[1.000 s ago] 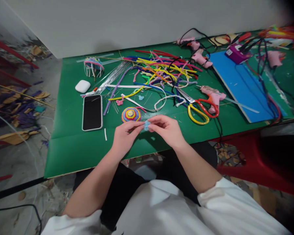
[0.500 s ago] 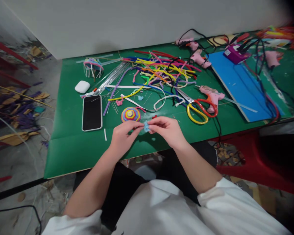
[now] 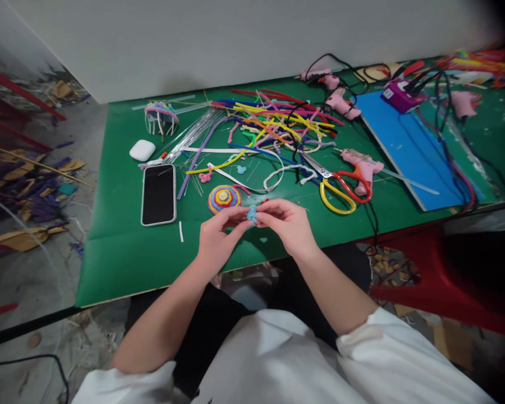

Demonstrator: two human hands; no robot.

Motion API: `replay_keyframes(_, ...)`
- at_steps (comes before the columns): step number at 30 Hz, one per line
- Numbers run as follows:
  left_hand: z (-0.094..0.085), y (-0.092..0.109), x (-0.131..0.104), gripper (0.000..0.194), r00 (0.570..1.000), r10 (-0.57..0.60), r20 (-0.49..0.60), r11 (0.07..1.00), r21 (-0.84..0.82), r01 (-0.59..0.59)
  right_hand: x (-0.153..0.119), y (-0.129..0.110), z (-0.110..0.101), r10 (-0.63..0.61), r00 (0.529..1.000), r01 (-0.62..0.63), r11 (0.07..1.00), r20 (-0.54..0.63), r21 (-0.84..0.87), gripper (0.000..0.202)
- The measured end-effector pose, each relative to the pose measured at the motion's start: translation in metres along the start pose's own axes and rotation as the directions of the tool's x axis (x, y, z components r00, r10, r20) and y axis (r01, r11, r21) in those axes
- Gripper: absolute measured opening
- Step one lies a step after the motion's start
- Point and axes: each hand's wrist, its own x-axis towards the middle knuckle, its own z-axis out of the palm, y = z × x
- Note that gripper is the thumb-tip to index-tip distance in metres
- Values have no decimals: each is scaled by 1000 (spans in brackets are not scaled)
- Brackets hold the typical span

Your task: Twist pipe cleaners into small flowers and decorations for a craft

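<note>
Between my fingertips is a small light-blue piece of bent pipe cleaner, held over the near part of the green table. My left hand pinches its left side, and my right hand pinches its right side. Just beyond my left fingers lies a round coil of striped pipe cleaner in yellow, red and blue. A bit of red peeks out behind my right fingers. Farther off rest a small pink bent piece and another light-blue piece.
A phone and a white case lie on the left. Loose pipe cleaners heap at the back. Scissors, a pink glue gun and a blue board occupy the right, with black cords among them.
My left hand has shifted slightly right, its fingers closer around the light-blue piece. The piece has turned a little between my fingertips. The objects on the table lie as before.
</note>
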Motion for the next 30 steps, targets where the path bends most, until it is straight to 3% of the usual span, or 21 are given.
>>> replay_keyframes(5, 4, -1, -1, 21, 998, -41, -48, 998, -55, 38, -1, 4, 1, -14, 1000, 14, 1000, 20, -24, 20)
replay_keyframes(13, -2, 2, 1, 15, 994, 96, -47, 991, 100, -91, -3, 3, -1, -58, 997, 63, 993, 49, -98, 17)
replay_keyframes(18, -10, 4, 3, 14, 973, 226, 53, 950, 208, -232, -3, 0, -8, -45, 995, 48, 998, 87, -31, 25)
replay_keyframes(21, -12, 4, 3, 14, 968, 223, 113, 949, 202, -242, -3, 0, -9, -32, 995, 39, 997, 92, -73, 22)
replay_keyframes(26, -6, 3, 0, 12, 985, 169, -39, 972, 171, -160, -5, 4, -4, -51, 998, 50, 998, -26, -37, 16)
replay_keyframes(30, -3, 2, -2, 9, 948, 313, -58, 912, 296, -283, -5, 7, 1, -59, 994, 61, 998, -95, 20, 14)
